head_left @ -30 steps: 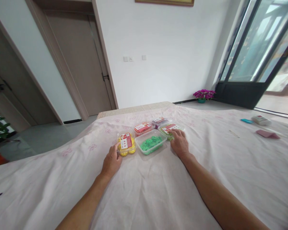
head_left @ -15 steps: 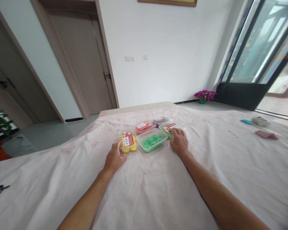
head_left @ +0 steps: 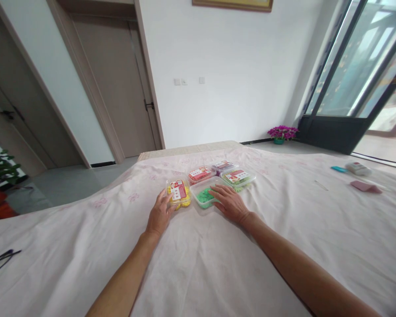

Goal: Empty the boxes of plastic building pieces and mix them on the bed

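Observation:
My left hand [head_left: 159, 213] grips the near left side of a lidded clear plastic box of yellow pieces [head_left: 184, 200], fingers along its edge and thumb at the near corner. My right hand [head_left: 230, 202] reaches over the right side of an open plastic box [head_left: 198, 203] holding green pieces [head_left: 205, 194]. Its fingers are stretched out and hide part of the box; whether they touch the pieces I cannot tell. Behind stand a lidded box with a red label [head_left: 199, 174], a box with purple contents [head_left: 223, 165] and a lidded box with light green contents [head_left: 239, 177].
A pink-white cloth [head_left: 198, 264] with wrinkles covers the surface. At the right lie a pink folded item [head_left: 366, 187], a blue item [head_left: 338, 169] and a white packet [head_left: 358, 168]. A dark cord-like item [head_left: 3, 259] lies at the left edge.
My right hand has moved left from the lid of the light green box to above the open box of green pieces. My left hand stays at the yellow box. The view has shifted slightly.

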A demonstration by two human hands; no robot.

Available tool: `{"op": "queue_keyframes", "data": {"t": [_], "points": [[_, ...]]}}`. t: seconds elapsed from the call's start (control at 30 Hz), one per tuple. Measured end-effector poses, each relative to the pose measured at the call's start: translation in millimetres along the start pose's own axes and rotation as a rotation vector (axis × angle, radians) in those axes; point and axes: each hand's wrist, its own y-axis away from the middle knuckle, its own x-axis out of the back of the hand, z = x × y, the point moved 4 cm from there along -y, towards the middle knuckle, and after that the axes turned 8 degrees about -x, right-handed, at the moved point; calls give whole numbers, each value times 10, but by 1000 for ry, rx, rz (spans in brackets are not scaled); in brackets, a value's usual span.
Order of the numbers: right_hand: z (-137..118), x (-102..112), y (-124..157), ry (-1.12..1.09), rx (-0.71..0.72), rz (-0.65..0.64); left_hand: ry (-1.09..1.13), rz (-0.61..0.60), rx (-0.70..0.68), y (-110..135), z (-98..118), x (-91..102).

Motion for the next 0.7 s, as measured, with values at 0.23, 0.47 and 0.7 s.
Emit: {"op": "queue_keyframes", "data": {"t": [0.23, 0.47, 0.7], "points": [[52, -167, -109, 61, -53, -1, 53, 4, -33, 37, -80, -30], [62, -299, -243, 57, -127, 32, 46, 7, -21, 34, -69, -52], [18, -405, -279, 53, -129, 66, 45, -13, -14, -25, -19, -102]]}}
